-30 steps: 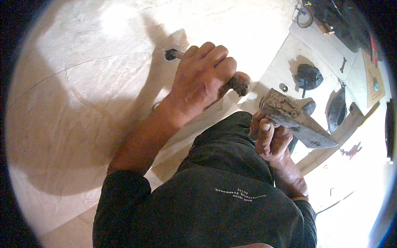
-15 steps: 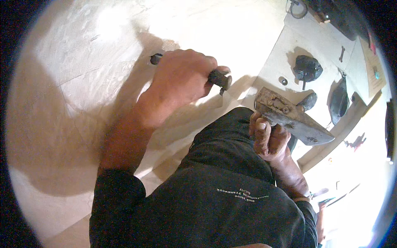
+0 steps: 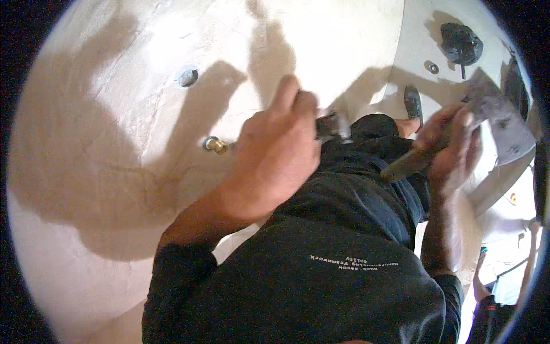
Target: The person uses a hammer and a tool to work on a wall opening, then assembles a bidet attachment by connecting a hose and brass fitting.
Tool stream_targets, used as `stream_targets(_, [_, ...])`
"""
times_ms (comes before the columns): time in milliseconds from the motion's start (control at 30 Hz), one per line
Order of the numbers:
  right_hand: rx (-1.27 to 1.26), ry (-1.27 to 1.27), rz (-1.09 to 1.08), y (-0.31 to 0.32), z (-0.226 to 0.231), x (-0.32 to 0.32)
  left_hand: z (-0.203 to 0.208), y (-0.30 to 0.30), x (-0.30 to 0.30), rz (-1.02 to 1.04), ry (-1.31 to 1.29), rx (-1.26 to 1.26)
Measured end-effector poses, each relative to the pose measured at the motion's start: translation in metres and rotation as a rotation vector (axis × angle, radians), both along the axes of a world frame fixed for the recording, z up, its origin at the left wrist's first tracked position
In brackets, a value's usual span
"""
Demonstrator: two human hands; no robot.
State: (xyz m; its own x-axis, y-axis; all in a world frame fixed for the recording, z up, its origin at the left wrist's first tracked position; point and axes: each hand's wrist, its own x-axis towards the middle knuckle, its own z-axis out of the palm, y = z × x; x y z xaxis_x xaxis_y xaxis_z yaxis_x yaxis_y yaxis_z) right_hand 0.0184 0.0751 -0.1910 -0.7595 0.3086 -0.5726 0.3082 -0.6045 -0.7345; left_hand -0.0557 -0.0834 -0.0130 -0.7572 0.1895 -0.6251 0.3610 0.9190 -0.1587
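My left hand (image 3: 275, 157) is closed around a short metal chisel (image 3: 333, 127). Its thick struck end sticks out on the right, blurred by motion; the grip hides the rest. Just left of that hand, a brass pipe fitting (image 3: 216, 145) juts from the pale wall (image 3: 143, 126). Higher up, the wall has a round hole (image 3: 187, 77) with a grey inside. On the right, my right hand (image 3: 450, 143) grips a hammer (image 3: 504, 123) by its wooden handle near the head. The heavy, worn head is tilted and clear of the chisel.
On the floor beyond my legs lie a black bundle (image 3: 461, 43) and a small metal ring (image 3: 431, 67). A dark shoe (image 3: 412, 103) stands close to the wall. At the lower right, another person's arm (image 3: 480, 278) shows near a bright patch.
My left hand and the chisel have come away from the wall hole, down and to the right. The hammer has moved right, its handle now showing. The brass fitting has come into sight.
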Motion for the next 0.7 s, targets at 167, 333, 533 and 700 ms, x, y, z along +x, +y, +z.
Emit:
stream_targets(167, [0.037, -0.222, -0.035, 0.066, -0.076, 0.022, 0.042, -0.022, 0.004, 0.024, -0.035, -0.403])
stream_targets(333, [0.102, -0.353, -0.074, 0.101, -0.097, 0.030, 0.068, -0.039, -0.024, 0.140, 0.063, -0.686])
stream_targets(533, [0.464, -0.335, 0.225, 0.082, -0.080, 0.026, 0.062, -0.065, -0.043, 0.027, 0.031, -0.802])
stream_targets(700, [0.265, -0.187, 0.306, 0.067, -0.069, 0.026, 0.062, -0.075, -0.046, 0.006, -0.004, -0.828])
